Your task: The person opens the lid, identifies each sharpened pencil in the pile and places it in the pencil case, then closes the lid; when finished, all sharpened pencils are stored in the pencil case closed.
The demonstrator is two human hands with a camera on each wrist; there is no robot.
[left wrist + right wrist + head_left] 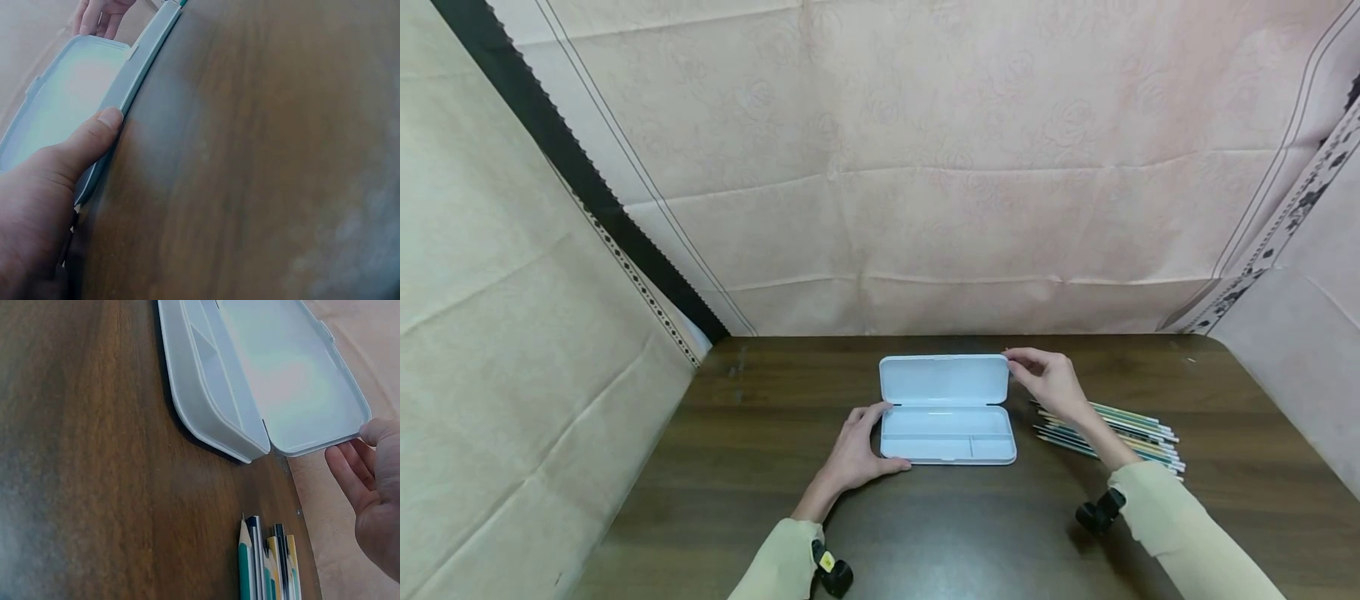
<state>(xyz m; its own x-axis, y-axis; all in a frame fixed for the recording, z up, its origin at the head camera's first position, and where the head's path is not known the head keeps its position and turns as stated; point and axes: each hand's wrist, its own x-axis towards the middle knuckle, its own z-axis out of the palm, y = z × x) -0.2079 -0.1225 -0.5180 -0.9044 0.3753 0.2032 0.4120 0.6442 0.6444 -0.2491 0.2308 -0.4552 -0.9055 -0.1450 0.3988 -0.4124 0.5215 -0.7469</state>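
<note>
A light blue pencil case (925,423) lies on the table with its lid (943,379) raised on the far side. Its shallow tray shows a long compartment and smaller divided ones, with nothing in them. My left hand (853,454) grips the case's left end, thumb along the near edge and fingers at the back corner. At the lid's far right corner, my right hand (1048,382) pinches the edge; the right wrist view shows the thumb (376,430) on the inner side and the fingers behind.
A loose bundle of pencils (1138,437) lies right of the case, partly beneath the right forearm. Their sharpened tips point toward the case. The brown wooden table (970,533) ends at a pale cloth backdrop (925,225), with cloth on both sides too.
</note>
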